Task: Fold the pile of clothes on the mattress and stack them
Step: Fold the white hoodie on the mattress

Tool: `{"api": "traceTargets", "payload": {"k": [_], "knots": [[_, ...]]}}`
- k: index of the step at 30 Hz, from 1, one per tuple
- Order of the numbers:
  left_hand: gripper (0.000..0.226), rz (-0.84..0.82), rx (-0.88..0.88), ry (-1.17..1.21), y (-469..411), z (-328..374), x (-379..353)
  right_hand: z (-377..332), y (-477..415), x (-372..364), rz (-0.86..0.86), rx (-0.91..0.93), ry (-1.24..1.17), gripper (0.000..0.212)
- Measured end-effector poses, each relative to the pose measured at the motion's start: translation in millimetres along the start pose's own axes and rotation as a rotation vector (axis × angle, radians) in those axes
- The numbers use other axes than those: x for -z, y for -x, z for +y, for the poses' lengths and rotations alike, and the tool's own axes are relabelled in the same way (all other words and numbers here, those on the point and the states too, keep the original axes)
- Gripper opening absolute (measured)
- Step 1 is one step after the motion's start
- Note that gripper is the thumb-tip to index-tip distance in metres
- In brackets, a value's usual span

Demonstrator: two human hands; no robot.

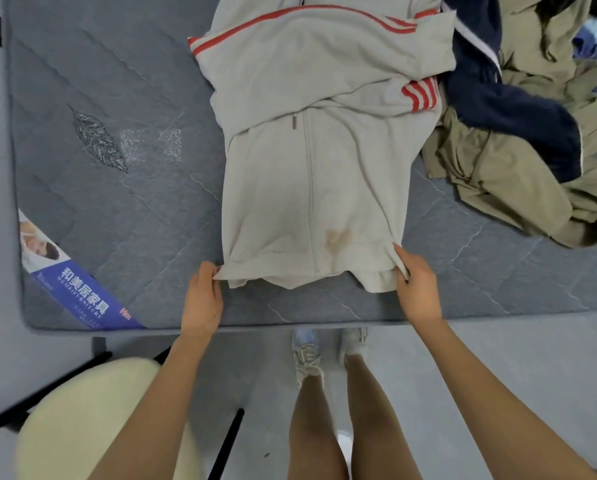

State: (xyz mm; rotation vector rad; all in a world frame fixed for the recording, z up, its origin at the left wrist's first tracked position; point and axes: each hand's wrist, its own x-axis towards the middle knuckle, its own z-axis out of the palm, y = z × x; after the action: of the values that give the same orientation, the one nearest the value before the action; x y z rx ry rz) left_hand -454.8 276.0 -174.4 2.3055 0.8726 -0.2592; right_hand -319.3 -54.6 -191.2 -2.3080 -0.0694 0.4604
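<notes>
Much quilted grey mattress (pixel 117 98) shows on the left, a wide stretch running from its left edge to the jacket, crossed only by a blue printed label (pixel 82 296) at the near left corner. Below that corner a cream chair seat (pixel 82 420) stands on the floor, just off the mattress's near edge. The left hand (pixel 201 299) pinches the left corner of the hem, fingers curled round the cloth, close to the near edge. The pale zip jacket (pixel 310 188) lies flat in the middle of the mattress, front up, hem toward the person, with orange-striped sleeves (pixel 324 57) folded across the chest and a brownish stain (pixel 336 237) beside the zip near the hem. The right hand (pixel 418 289) grips the hem's right corner the same way. Right of it, a wedge of mattress shows between jacket and pile along the near edge. The unfolded pile (pixel 518 188) lies at the right, a navy garment (pixel 508 109) on top of a khaki garment (pixel 497 202), touching the jacket's upper right side and running out of view.
</notes>
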Motion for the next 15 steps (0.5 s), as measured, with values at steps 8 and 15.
{"api": "traceTargets", "payload": {"k": [8, 15], "knots": [[0.011, 0.209, 0.058, 0.112, 27.5, 0.2, -9.2, 7.5, 22.4, 13.3, 0.121, -0.119, -0.115, 0.043], [0.039, -0.014, 0.364, 0.566, 33.2, -2.8, -34.2, 17.3, 13.4, 10.3, -0.227, -0.382, -0.422, 0.067]]}}
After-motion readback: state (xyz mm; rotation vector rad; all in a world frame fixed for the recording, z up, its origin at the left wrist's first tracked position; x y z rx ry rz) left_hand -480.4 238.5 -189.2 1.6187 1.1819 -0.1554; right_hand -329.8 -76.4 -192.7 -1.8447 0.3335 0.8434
